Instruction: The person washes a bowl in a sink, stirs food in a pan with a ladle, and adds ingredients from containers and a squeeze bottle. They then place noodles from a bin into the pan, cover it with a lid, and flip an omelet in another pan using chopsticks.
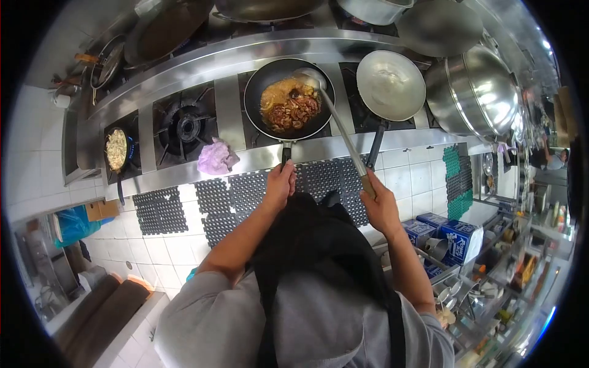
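Head view showed the left hand wrapped tight on the black pan handle, keeping the pan steady on the stove. The right hand gripped the long ladle, its scoop resting in the brown food to stir it

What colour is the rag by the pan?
The rag is pale purple, seen in the head view.

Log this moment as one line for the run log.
left hand: grips pan handle | right hand: holds ladle, bowl in pan | pan: on burner, food inside
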